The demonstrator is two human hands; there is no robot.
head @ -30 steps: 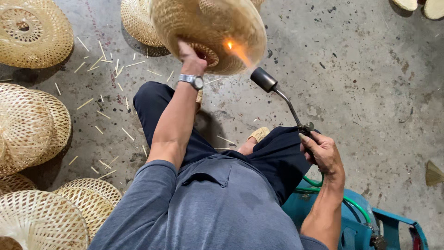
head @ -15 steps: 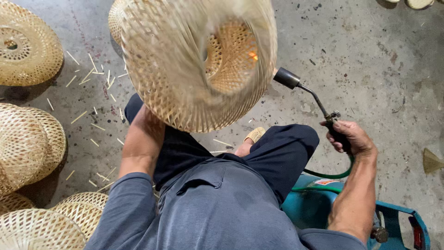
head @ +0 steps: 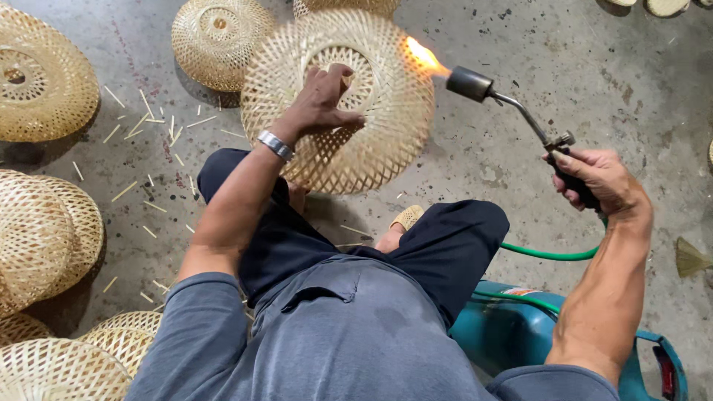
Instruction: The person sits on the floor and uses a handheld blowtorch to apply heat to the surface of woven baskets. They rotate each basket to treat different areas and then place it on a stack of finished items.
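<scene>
My left hand [head: 321, 104] grips a round woven bamboo basket [head: 386, 141] through its centre opening, holding it up with its domed outside facing me. My right hand [head: 598, 178] is closed on the black handle of a gas torch [head: 512, 104]. The torch nozzle points left, and its orange flame [head: 422, 53] licks the basket's upper right rim. A green hose [head: 549, 255] runs from the torch handle down toward a teal gas canister [head: 512, 334] by my right side.
More woven baskets lie on the concrete floor: one at the top centre [head: 215, 41], one at the upper left [head: 44, 74], stacks at the left [head: 44, 230] and lower left [head: 67, 364]. Bamboo splinters [head: 141, 119] litter the floor. My dark-trousered legs [head: 445, 252] are folded below.
The basket has been turned and lowered, from open side toward me to domed outside toward me. The flame has shifted from inside the basket to its upper right rim. The torch hand stays on the right.
</scene>
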